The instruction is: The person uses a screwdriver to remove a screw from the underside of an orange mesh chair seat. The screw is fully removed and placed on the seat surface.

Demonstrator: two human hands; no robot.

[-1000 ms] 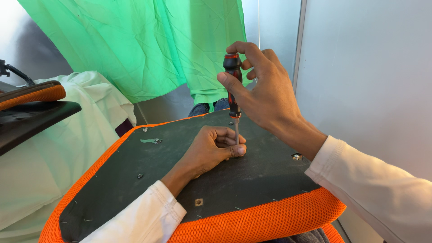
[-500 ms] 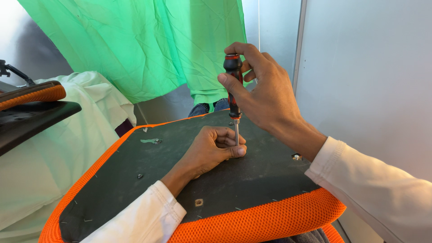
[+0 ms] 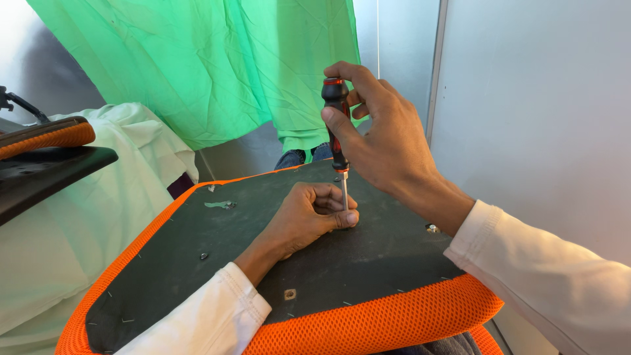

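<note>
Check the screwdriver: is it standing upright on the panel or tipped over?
Upright. The screwdriver stands nearly vertical, right hand around its handle, left hand steadying the shaft's lower end on the black panel.

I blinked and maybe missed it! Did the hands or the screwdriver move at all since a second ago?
Only a little. The right hand shifted its fingers round the screwdriver handle, and the handle leaned slightly left. Nothing was picked up or let go. The left hand stays curled round the shaft on the black seat underside, which hasn't moved.
</note>
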